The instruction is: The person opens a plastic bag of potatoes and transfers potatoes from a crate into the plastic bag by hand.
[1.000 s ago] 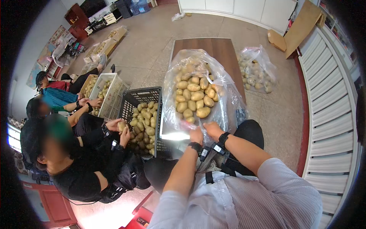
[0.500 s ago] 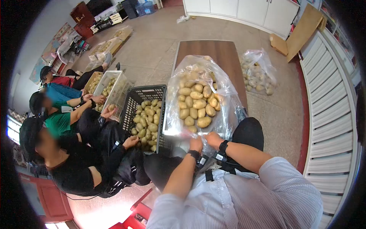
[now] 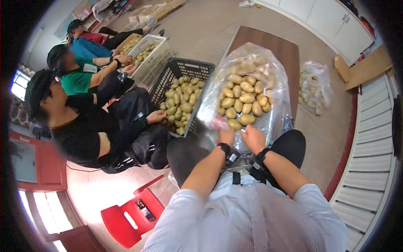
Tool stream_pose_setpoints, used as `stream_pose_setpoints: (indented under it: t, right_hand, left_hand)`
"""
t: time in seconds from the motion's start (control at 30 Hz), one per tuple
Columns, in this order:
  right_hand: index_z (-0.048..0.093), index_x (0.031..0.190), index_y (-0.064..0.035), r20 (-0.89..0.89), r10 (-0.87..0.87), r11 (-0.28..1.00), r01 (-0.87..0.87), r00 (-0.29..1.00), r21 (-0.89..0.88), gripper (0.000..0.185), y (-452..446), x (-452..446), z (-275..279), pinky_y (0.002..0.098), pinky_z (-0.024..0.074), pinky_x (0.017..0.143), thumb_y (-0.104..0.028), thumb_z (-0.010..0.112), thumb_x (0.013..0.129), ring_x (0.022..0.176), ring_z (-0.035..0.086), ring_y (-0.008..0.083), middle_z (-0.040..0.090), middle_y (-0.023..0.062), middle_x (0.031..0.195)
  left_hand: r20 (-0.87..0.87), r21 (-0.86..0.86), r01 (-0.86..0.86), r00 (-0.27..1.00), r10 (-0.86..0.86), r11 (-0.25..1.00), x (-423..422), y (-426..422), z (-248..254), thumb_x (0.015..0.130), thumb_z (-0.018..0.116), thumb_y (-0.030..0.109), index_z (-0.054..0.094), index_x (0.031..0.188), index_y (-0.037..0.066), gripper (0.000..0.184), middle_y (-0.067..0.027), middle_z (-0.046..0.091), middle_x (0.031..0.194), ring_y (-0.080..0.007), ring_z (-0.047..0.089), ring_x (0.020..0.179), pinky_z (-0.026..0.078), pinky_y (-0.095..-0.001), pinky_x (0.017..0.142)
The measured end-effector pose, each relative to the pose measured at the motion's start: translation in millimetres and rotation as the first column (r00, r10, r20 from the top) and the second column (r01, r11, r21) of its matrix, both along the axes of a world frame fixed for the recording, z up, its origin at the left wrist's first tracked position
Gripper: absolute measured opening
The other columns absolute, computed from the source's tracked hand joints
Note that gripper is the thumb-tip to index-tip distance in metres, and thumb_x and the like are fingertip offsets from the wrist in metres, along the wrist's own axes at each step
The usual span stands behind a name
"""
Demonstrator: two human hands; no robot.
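A clear plastic bag (image 3: 279, 80), its mouth toward me, lies on a low brown table and holds many yellow potatoes (image 3: 247, 98). My left hand (image 3: 226, 136) is closed on the near edge of the bag, beside a pinkish patch of plastic (image 3: 219, 123). Closed as well, my right hand (image 3: 254, 138) grips the bag's edge just to the right, close to the nearest potatoes. The fingertips of both hands are partly hidden. Crumpled plastic hangs between my hands and over the table's front end.
Left of the table (image 3: 247, 37) stands a black crate (image 3: 191, 65) of potatoes, with a co-worker's hand (image 3: 156, 116) at it. Beyond is a white crate (image 3: 161, 52). Another potato bag (image 3: 312, 86) sits on the floor at right. A red stool (image 3: 134, 216) stands behind left.
My view has turned and tilted down, showing more of the red stool. My hands are slightly farther apart and nearer the potatoes. The nearest co-worker's raised hand with a potato is no longer visible.
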State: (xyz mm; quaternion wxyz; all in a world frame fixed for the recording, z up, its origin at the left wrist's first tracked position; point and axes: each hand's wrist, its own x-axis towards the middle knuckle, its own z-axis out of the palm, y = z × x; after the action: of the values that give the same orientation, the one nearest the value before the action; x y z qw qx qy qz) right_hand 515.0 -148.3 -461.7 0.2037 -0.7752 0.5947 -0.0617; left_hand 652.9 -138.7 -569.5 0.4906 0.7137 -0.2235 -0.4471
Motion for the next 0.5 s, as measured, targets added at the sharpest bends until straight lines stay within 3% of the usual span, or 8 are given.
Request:
stream_pose_setpoints:
  t: [0.13,0.2,0.23,0.3,0.4,0.43,0.5]
  right_hand:
    - [0.058,0.097,-0.0088,0.135,0.120,0.985,-0.102,0.984,-0.137,0.021,-16,9,4,0.0497,0.0498,0.071,-0.028,0.054,0.090,0.087,0.063,0.0381,0.063,0.0180,0.096]
    - [0.058,0.106,-0.0114,0.096,0.307,0.934,-0.281,0.947,-0.220,0.021,-29,11,-3,0.0464,0.0506,0.071,-0.019,0.060,0.086,0.089,0.063,0.0352,0.060,0.0125,0.106]
    - [0.057,0.108,-0.0129,0.101,0.372,0.905,-0.336,0.923,-0.262,0.022,-34,12,-11,0.0451,0.0505,0.073,-0.014,0.055,0.087,0.094,0.061,0.0350,0.057,0.0110,0.112]
    - [0.057,0.109,-0.0135,0.117,0.374,0.911,-0.340,0.920,-0.235,0.023,-41,11,-12,0.0453,0.0505,0.073,-0.012,0.054,0.086,0.093,0.062,0.0352,0.057,0.0118,0.112]
    - [0.056,0.109,-0.0147,0.119,0.371,0.907,-0.332,0.921,-0.260,0.026,-48,13,-18,0.0462,0.0503,0.072,-0.009,0.053,0.084,0.091,0.062,0.0356,0.056,0.0132,0.111]
    - [0.055,0.109,-0.0152,0.105,0.365,0.896,-0.318,0.925,-0.311,0.027,-50,14,-21,0.0468,0.0502,0.071,-0.008,0.053,0.083,0.089,0.063,0.0357,0.056,0.0138,0.110]
    - [0.055,0.109,-0.0158,0.051,0.346,0.902,-0.317,0.937,-0.294,0.027,-59,15,-24,0.0467,0.0505,0.070,-0.008,0.053,0.084,0.087,0.063,0.0353,0.056,0.0139,0.111]
  left_hand:
    - [0.123,-0.135,0.062,0.991,-0.045,0.989,-3,-5,-11,0.078,0.064,0.014,0.063,0.086,-0.012,0.028,-0.0222,0.068,0.081,-0.0317,0.066,0.077,0.048,-0.0436,0.069]
    - [0.475,0.007,0.367,0.817,-0.326,0.930,6,-11,-37,0.077,0.069,0.017,0.065,0.087,-0.012,0.032,-0.0246,0.069,0.084,-0.0323,0.067,0.077,0.048,-0.0446,0.067]
    - [0.475,0.009,0.376,0.814,-0.334,0.927,7,-14,-41,0.077,0.069,0.017,0.065,0.087,-0.012,0.032,-0.0246,0.069,0.084,-0.0323,0.067,0.077,0.048,-0.0446,0.067]
    - [0.668,0.037,0.487,0.637,-0.384,0.873,6,-15,-35,0.088,0.051,0.019,0.066,0.091,0.000,0.024,-0.0222,0.067,0.081,-0.0375,0.066,0.076,0.050,-0.0481,0.067]
    - [0.743,0.095,0.542,0.519,-0.422,0.835,13,-24,-26,0.087,0.057,0.020,0.065,0.092,-0.003,0.025,-0.0208,0.067,0.080,-0.0333,0.066,0.077,0.050,-0.0450,0.067]
    - [0.743,0.095,0.546,0.517,-0.424,0.832,12,-30,-24,0.087,0.057,0.020,0.065,0.092,-0.003,0.025,-0.0208,0.067,0.080,-0.0333,0.066,0.077,0.050,-0.0450,0.067]
    - [0.269,0.195,0.345,0.881,-0.388,0.918,10,-43,9,0.083,0.064,0.024,0.064,0.092,-0.007,0.032,-0.0204,0.066,0.083,-0.0275,0.065,0.081,0.050,-0.0405,0.068]
